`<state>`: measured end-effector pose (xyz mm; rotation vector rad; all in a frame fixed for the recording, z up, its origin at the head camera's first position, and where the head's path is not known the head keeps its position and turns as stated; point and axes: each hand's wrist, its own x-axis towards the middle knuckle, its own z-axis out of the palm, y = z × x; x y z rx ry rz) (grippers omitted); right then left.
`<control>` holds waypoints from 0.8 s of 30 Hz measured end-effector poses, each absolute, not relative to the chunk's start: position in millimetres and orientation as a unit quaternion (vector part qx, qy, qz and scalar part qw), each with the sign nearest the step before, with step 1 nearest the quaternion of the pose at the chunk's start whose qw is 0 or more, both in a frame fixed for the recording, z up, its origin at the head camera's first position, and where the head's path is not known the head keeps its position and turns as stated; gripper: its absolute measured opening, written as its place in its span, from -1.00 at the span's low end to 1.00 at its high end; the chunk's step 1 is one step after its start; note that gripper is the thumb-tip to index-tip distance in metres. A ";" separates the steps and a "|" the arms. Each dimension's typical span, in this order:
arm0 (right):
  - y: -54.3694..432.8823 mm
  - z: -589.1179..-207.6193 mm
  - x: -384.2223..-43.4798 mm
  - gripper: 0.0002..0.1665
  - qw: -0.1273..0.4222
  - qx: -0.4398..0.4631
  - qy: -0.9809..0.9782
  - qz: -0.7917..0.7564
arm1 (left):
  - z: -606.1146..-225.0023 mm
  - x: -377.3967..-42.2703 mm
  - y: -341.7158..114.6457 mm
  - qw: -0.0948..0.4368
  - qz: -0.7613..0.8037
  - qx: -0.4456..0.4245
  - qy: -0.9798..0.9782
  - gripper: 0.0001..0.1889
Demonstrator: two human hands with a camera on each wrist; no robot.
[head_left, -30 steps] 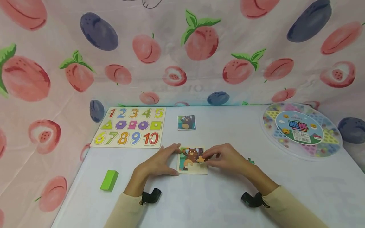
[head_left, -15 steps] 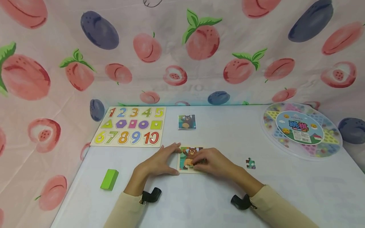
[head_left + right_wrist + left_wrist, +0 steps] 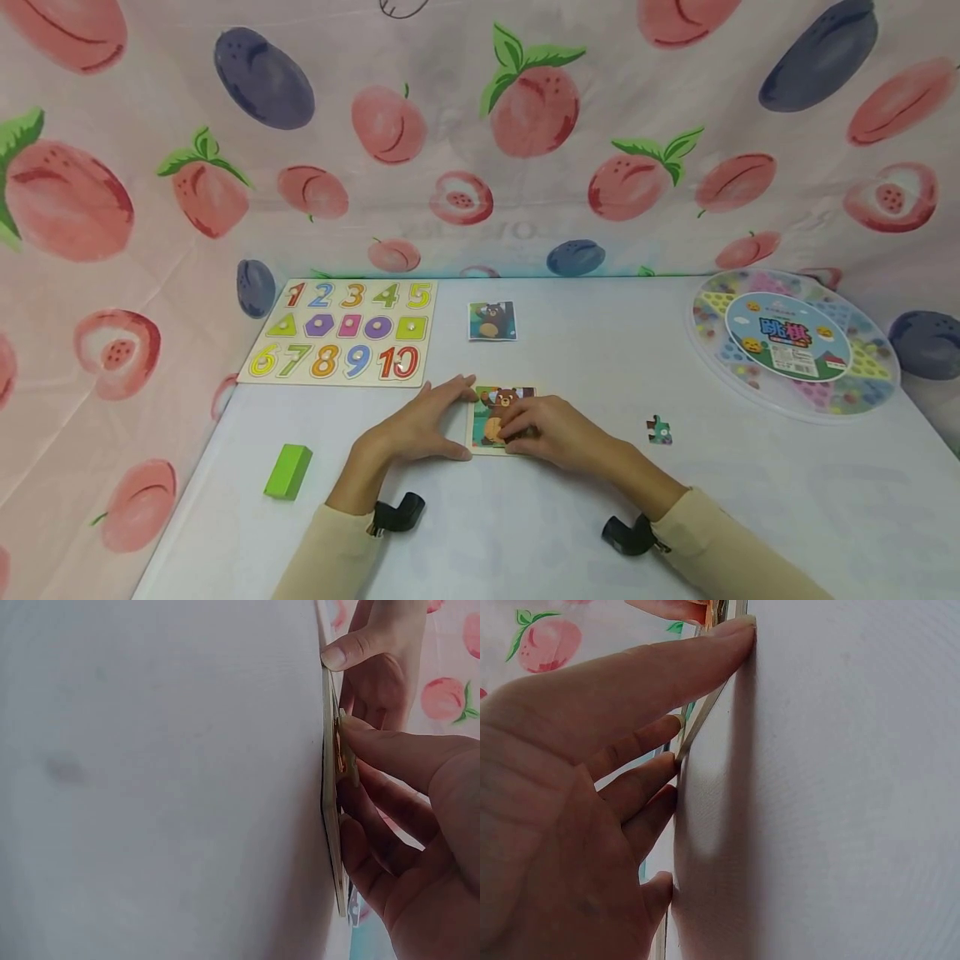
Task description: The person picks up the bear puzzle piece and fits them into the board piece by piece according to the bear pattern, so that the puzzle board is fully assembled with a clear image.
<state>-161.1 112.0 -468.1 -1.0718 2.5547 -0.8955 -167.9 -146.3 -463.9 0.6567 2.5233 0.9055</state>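
Observation:
A small wooden jigsaw puzzle (image 3: 483,417) with a brown bear lies on the white table in front of me. My left hand (image 3: 408,429) steadies it from the left, thumb at the near corner and fingertips along the edge. Over its right part, my right hand (image 3: 558,433) pinches a puzzle piece (image 3: 351,769) between thumb and fingers. In the right wrist view that piece is slightly tilted, close against the board. The right hand covers the puzzle's lower right in the head view. Another puzzle piece (image 3: 660,430), green and brown, lies loose to the right.
A bear picture card (image 3: 492,322) lies behind the puzzle. At the back left is a number-and-shape board (image 3: 337,334), with a green block (image 3: 288,472) nearer me. A round Chinese checkers set (image 3: 795,343) lies at the back right. Fruit-print cloth (image 3: 525,192) hangs behind.
My right hand has moved left with its piece, from the puzzle's right edge to its lower part. The loose piece at right came into full view. My left hand stays put.

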 end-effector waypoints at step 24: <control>114.2 -468.3 -172.0 -0.81 0.158 -0.348 0.858 -0.344 | -463.3 -169.0 -145.3 0.192 0.328 0.236 0.894 -0.24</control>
